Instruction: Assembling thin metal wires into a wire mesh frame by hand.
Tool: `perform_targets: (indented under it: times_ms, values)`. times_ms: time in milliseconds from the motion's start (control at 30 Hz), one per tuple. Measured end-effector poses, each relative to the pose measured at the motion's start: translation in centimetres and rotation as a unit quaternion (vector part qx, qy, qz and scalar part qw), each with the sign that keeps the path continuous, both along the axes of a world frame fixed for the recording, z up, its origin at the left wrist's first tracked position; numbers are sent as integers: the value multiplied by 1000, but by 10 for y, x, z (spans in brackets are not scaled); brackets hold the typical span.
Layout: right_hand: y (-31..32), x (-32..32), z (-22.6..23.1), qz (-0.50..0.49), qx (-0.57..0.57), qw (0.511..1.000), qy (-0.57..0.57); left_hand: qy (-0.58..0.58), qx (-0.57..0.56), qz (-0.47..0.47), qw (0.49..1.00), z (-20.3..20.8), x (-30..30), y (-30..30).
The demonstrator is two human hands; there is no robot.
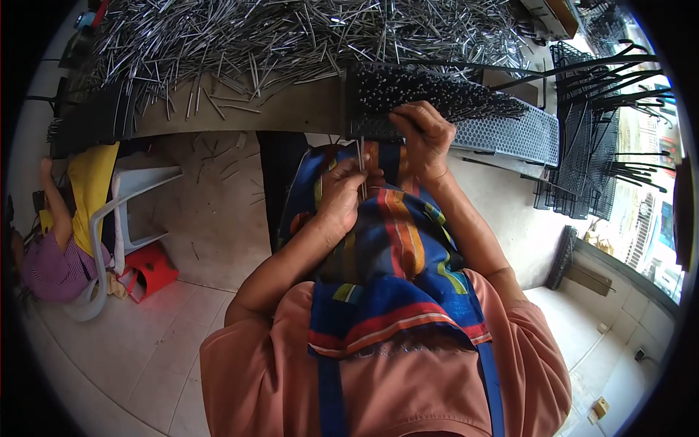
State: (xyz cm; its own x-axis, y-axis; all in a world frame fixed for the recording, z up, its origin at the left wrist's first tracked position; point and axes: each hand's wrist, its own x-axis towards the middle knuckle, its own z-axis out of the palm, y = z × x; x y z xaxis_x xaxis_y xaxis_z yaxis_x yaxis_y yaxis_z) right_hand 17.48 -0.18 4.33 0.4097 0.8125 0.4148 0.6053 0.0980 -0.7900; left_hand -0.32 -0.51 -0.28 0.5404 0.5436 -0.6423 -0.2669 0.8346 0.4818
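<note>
My left hand is in front of the table edge, above my lap, its fingers closed round a few thin metal rods that point up and away from me. Farther right, my right hand is at the near edge of a perforated metal rack, thumb and fingers pinched together. Whatever sits in that pinch is too small or hidden to make out. Several thin rods stand close together in the rack's left and middle part, their tips showing. Bare holes show at its right end.
A large heap of loose metal rods covers the table beyond my hands. Black wire racks and hooked bars hang at the right. At left, another person sits by a white plastic chair and a red container.
</note>
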Motion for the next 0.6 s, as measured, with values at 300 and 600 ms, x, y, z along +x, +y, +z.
perform_targets:
  times_ms: [300,600]
  values:
    - [10,-4,-3,-14,-35,993,-113,25,-3,-1,1000,5,-2,3]
    - [6,0,-5,-13,-50,969,-241,23,23,25,999,12,-3,4]
